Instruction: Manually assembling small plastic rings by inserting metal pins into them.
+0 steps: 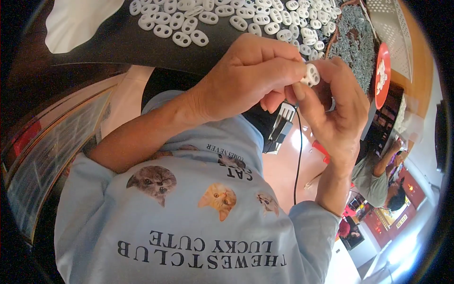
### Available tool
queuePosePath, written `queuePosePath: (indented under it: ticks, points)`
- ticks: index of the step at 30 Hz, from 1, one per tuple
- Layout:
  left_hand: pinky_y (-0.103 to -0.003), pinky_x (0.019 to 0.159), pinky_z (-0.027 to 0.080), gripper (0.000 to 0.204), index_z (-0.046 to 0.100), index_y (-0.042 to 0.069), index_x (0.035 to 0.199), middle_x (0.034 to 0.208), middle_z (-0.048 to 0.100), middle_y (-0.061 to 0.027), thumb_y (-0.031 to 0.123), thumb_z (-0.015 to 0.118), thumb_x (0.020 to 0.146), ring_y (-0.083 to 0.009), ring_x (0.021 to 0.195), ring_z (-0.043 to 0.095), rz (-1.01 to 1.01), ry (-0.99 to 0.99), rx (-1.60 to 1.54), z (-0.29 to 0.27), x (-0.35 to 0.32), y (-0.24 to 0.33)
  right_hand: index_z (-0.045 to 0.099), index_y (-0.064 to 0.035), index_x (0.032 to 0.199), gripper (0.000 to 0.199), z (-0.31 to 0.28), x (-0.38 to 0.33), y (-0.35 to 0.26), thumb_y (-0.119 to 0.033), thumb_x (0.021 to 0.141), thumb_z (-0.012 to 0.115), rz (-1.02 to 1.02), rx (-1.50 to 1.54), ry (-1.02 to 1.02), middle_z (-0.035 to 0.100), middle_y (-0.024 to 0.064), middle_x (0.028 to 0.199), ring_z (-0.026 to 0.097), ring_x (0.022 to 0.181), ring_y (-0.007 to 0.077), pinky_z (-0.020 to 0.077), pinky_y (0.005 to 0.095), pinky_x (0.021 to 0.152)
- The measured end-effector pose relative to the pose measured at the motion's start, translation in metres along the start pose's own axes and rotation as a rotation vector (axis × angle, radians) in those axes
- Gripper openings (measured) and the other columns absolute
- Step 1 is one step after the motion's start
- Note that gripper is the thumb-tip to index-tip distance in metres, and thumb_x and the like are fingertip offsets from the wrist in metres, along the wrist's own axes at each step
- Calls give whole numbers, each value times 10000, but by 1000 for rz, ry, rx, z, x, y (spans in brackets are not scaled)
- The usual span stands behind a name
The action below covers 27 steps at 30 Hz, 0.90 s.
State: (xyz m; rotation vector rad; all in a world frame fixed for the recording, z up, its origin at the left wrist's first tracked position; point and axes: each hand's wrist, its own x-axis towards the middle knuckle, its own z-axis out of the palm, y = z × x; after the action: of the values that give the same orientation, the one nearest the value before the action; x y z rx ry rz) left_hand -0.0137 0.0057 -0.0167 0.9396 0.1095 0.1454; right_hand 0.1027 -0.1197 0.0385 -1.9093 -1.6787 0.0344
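Up in front of my chest, between both hands, is a small white oval piece with two holes (311,75). My left hand (250,75) comes from the left with its fingers curled, thumb and forefinger pinching the near side of the piece. From the right, my right hand (338,106) grips the same piece between bent fingers and thumb. The fingertips partly cover it, so I cannot tell whether it is one piece or two together. Just beyond my hands, many matching white oval pieces (209,18) lie spread over the dark tabletop (113,45).
A white sheet (78,23) lies at the table's far left. Grey shaggy material (352,54) is at the right, beside a red dish (382,90) holding white bits. Below my hands are a metal device (283,124) and a black cable (300,156). Another person (380,184) is at the far right.
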Motion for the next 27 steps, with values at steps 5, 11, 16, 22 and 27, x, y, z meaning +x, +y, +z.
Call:
queuePosePath:
  ticks: [5,11,16,22,27]
  points:
    - [-180,428,303,214,582,21,788,584,495,29,197,515,889,-29,480,445,12,67,116,3,4,0,590,-1,909,258,-5,-3,-7,-100,711,723,85,-14,-79,493,39,706,448,546,101,350,224,471]
    - [-195,419,264,149,579,20,789,576,455,51,139,550,873,-11,476,368,45,46,127,5,6,-3,588,1,914,269,-8,-7,-8,-100,708,728,109,-60,-98,494,40,723,448,550,104,346,226,462]
    - [-193,420,256,151,576,20,788,581,450,55,140,545,875,-7,482,362,63,39,108,4,6,-4,590,4,919,276,-8,-7,-6,-102,709,734,77,-57,-106,517,53,750,470,571,114,362,224,471]
    - [-190,421,248,149,571,23,780,584,448,59,134,542,875,0,487,356,65,45,148,5,6,-6,593,10,920,263,-8,-6,-9,-81,713,727,53,-57,-100,529,66,772,495,589,130,389,228,491]
    - [-189,422,247,151,571,28,776,582,448,60,138,542,875,1,485,355,57,43,156,5,6,-6,592,11,931,272,-8,-7,-8,-72,709,727,71,-53,-103,513,76,762,494,577,151,397,243,497]
